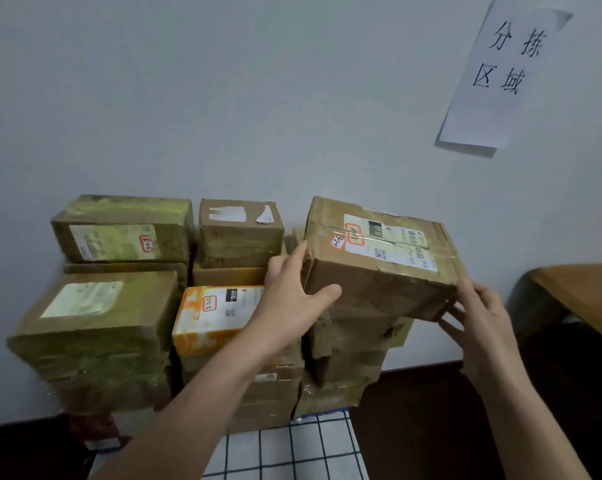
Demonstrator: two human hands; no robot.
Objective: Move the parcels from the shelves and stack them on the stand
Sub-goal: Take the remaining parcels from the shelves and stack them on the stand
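A brown cardboard parcel (379,268) with a white shipping label sits tilted on top of the right-hand stack. My left hand (289,299) touches its left end with straight fingers and the thumb spread on the front face. At the lower right corner my right hand (479,320) curls its fingers round the box's edge. Below it lie crumpled brown parcels (355,344). To the left stand a yellow-and-white parcel (212,317), two greenish taped parcels (95,327) (122,230) and a small brown one (240,233). All rest on a stand covered by a white checked cloth (292,448).
The stacks lean against a pale wall (223,98) carrying a handwritten paper sign (500,74). A wooden table edge (583,292) juts in at the right. Dark floor (413,427) lies beneath, right of the stand.
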